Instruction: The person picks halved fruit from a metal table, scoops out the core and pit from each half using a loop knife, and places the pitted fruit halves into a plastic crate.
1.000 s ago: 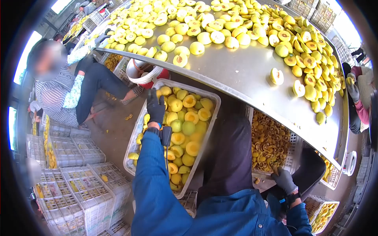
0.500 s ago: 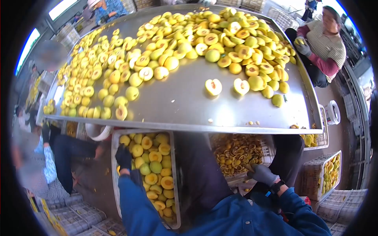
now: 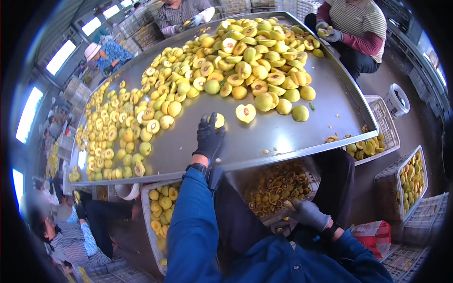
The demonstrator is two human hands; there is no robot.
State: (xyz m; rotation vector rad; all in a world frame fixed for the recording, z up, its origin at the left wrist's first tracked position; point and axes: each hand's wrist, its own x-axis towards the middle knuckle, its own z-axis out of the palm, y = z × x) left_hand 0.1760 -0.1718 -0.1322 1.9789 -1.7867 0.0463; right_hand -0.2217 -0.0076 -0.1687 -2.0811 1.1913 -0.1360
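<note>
My left hand point(image 3: 210, 137), in a dark glove, reaches over the metal table point(image 3: 188, 153) and its fingers are closed on a halved yellow fruit point(image 3: 219, 120). Another fruit half point(image 3: 245, 113) lies cut side up just to its right. My right hand point(image 3: 309, 214), in a grey glove, is closed around a small tool point(image 3: 289, 204) whose tip shows beyond the fingers. It is over the near edge of a crate of pits and scraps point(image 3: 278, 186). A crate of yellow fruit halves point(image 3: 162, 212) stands under the table edge, left of my legs.
A large heap of fruit point(image 3: 255, 61) covers the table's far part. Co-workers sit at the far right point(image 3: 363, 33), far side point(image 3: 181, 16) and left point(image 3: 78, 240). At right are a white bucket point(image 3: 396, 100), fruit crates point(image 3: 410, 184) and a red bag point(image 3: 373, 236).
My left hand has moved from the crate of halves up to the table and taken hold of a fruit half. The view has shifted. My right hand stays by the scrap crate.
</note>
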